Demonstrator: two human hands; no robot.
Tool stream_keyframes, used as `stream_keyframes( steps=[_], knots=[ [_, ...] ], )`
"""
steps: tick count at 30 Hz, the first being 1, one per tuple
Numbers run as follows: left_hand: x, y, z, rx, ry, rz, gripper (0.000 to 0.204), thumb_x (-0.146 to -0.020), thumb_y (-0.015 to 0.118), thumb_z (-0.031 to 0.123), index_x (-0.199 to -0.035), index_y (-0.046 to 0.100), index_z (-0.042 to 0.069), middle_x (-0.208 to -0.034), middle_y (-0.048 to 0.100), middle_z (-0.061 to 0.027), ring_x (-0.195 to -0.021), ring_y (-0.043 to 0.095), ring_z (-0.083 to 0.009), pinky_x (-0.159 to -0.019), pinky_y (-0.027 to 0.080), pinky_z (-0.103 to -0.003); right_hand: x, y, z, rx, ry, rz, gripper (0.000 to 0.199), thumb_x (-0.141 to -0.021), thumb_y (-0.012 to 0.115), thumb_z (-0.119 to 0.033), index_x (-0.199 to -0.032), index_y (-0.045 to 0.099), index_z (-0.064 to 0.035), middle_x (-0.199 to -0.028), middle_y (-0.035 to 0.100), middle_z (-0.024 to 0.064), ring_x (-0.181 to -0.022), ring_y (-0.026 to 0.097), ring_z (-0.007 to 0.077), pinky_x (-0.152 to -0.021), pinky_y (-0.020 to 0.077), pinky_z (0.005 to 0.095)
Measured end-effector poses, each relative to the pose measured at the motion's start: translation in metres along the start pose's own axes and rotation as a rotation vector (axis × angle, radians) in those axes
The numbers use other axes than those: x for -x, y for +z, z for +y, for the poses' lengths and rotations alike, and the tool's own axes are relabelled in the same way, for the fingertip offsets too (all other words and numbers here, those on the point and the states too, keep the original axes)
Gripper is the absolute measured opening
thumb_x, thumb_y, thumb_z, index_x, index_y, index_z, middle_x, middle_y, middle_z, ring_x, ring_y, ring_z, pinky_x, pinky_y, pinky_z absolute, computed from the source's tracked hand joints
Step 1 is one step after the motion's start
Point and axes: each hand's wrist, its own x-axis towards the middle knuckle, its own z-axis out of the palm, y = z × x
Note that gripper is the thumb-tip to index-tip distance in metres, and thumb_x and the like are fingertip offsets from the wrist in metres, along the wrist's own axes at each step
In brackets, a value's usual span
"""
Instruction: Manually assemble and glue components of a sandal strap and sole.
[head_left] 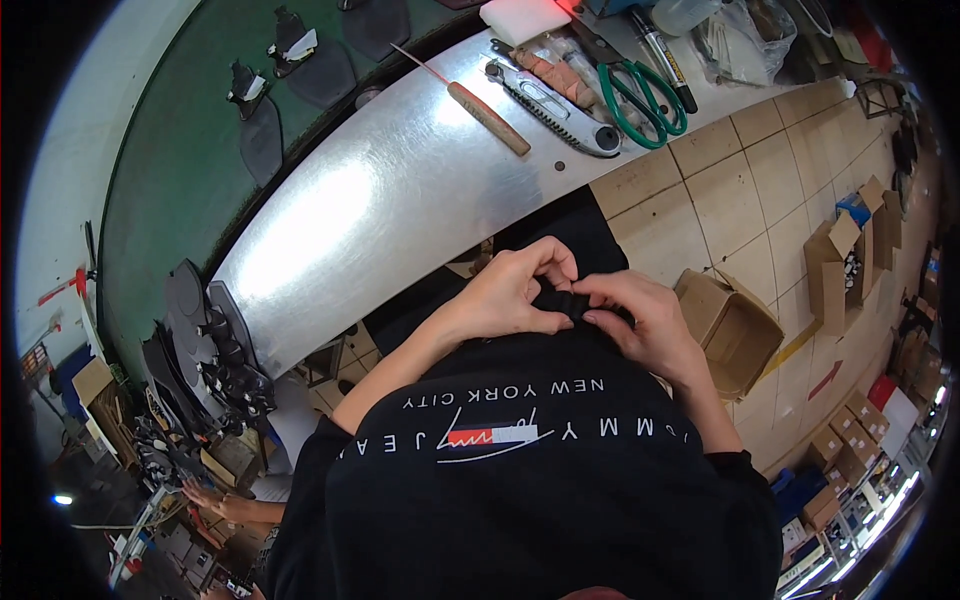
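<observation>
Close to my chest, just off the metal table's near edge, both hands hold a small black piece (pixel 562 302), perhaps a strap part; its exact kind is hidden by my fingers. My left hand (pixel 508 292) pinches it from the left, thumb below and fingers curled above. From the right, my right hand (pixel 648 316) grips it between thumb and fingertips. On the metal table (pixel 400 215) beyond lie an awl (pixel 488 118) with a wooden handle, a grey utility knife (pixel 558 112) and green-handled scissors (pixel 650 108).
Black sandal soles with straps (pixel 262 140) lie on a green belt (pixel 165 150) at the far left. More black soles (pixel 195 300) are piled at the table's left end. Another person's hand (pixel 222 503) shows at the lower left. An open cardboard box (pixel 735 345) stands at right.
</observation>
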Motion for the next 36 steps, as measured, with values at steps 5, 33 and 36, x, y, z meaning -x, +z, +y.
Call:
stream_keyframes(
  steps=[5,33,36],
  knots=[
    [-0.002,-0.001,-0.012,0.166,-0.058,-0.070,0.047,-0.065,0.078,-0.001,-0.104,0.054,0.009,-0.096,0.061,0.0005,-0.053,0.026,0.0019,-0.048,0.025,-0.016,0.005,0.004,0.021,0.128,-0.243,-0.041,0.025,-0.072,0.072,-0.001,-0.096,0.066,-0.0065,-0.088,0.065,0.0069,-0.074,0.062,0.0235,-0.064,0.0507,0.0311],
    [-0.015,0.002,-0.010,0.027,-0.316,-0.160,0.033,-0.069,0.080,0.002,-0.101,0.070,-0.001,-0.074,0.060,0.0060,-0.052,0.033,0.0019,-0.047,0.027,-0.017,0.023,0.003,0.053,0.116,-0.376,-0.074,0.017,-0.079,0.069,-0.008,-0.095,0.063,-0.0067,-0.084,0.062,0.0079,-0.079,0.061,0.0274,-0.067,0.0513,0.0373],
    [-0.018,0.003,-0.013,0.087,-0.300,-0.147,0.034,-0.070,0.079,0.000,-0.103,0.070,-0.002,-0.080,0.062,0.0039,-0.053,0.035,0.0021,-0.048,0.029,-0.016,0.028,0.004,0.052,0.051,-0.153,-0.012,0.017,-0.081,0.070,-0.011,-0.095,0.063,-0.0069,-0.079,0.064,0.0078,-0.072,0.062,0.0254,-0.065,0.0515,0.0369]
  ],
)
